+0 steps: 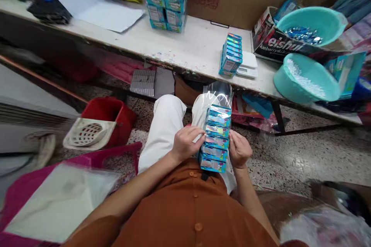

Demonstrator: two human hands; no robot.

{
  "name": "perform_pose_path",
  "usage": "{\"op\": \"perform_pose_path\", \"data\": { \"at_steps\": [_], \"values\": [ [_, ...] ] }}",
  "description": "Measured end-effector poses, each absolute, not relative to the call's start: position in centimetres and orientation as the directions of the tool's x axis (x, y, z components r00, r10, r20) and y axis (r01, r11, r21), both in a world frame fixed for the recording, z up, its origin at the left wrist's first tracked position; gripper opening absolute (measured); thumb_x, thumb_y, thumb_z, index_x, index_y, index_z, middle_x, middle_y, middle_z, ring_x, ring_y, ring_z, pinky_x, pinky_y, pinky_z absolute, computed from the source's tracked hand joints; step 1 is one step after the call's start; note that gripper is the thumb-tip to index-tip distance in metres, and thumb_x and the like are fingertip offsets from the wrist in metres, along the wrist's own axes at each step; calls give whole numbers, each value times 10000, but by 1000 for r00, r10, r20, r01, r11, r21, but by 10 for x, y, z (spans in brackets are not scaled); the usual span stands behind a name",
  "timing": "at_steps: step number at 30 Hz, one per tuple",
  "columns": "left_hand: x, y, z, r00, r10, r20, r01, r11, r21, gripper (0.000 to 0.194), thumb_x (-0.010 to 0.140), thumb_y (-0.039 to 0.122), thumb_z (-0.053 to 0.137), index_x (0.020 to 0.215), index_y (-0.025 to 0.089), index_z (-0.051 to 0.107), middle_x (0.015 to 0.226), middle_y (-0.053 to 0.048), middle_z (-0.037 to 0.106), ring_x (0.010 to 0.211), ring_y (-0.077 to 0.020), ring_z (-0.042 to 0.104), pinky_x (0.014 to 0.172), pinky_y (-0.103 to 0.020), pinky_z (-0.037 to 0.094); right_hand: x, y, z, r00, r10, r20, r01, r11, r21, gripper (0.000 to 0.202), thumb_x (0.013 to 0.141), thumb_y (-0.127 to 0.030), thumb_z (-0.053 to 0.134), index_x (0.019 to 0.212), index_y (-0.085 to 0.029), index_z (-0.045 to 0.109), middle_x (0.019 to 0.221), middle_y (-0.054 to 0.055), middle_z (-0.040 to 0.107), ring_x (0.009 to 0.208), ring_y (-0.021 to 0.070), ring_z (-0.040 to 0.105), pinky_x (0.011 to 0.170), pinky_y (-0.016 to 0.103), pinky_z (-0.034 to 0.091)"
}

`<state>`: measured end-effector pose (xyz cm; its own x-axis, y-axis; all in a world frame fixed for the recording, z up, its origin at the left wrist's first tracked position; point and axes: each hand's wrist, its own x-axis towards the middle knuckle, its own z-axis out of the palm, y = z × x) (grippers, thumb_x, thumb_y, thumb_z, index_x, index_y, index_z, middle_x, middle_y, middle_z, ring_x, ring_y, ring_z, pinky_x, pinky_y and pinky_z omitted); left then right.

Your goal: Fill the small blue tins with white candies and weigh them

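Note:
On my lap lies a row of several small blue boxes [216,150], partly inside a clear plastic bag [218,94] whose loose end reaches toward the bench. My left hand [188,142] is closed, pinching the bag's edge at the left side of the row. On the opposite side, my right hand [240,148] pinches the bag's right edge between thumb and fingers. How far down the row the film reaches is hard to make out.
The white bench [194,44] holds a short stack of blue boxes [232,54], a white scale [247,65], a taller box stack [166,2] and two turquoise basins [307,81] at the right. A red bucket [123,117] stands on the floor, left of my knees.

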<state>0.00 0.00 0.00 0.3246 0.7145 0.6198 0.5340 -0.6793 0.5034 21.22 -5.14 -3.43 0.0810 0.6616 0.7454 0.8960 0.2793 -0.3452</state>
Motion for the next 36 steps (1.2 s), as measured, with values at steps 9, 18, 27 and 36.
{"op": "perform_pose_path", "data": {
  "at_steps": [9, 18, 27, 36],
  "values": [
    [-10, 0, -3, 528, 500, 686, 469, -845, 256, 202, 789, 133, 604, 982, 192, 618, 884, -25, 704, 810, -137, 648, 727, -249, 503, 216, -77, -41, 69, 696, 715, 861, 320, -395, 317, 797, -81, 600, 1088, -201, 635, 1044, 65, 695, 942, 167, 664, 821, 298, 541],
    [1, -6, 10, 396, 746, 535, 482, -665, 570, 116, 824, 170, 565, 901, 194, 648, 864, -17, 699, 793, -114, 650, 728, -231, 518, 211, -67, -30, 142, 699, 701, 831, 300, -468, 242, 807, -87, 573, 1004, -196, 660, 942, 56, 710, 884, 162, 670, 810, 312, 544],
    [-14, -30, 3, 480, 572, 665, 528, -794, 302, 162, 792, 156, 605, 948, 196, 625, 834, -14, 711, 769, -124, 658, 703, -247, 503, 206, -97, -34, 62, 687, 724, 866, 323, -381, 267, 777, -82, 599, 1018, -190, 638, 923, 67, 712, 875, 162, 669, 778, 308, 555],
    [-32, -45, -4, 623, 403, 671, 349, -910, 222, 170, 803, 174, 599, 973, 179, 581, 842, -20, 700, 765, -112, 645, 686, -235, 509, 195, -134, -48, 41, 703, 710, 854, 344, -390, 270, 779, -73, 592, 1020, -194, 594, 879, 55, 681, 834, 151, 650, 737, 294, 550]
  ]
}}
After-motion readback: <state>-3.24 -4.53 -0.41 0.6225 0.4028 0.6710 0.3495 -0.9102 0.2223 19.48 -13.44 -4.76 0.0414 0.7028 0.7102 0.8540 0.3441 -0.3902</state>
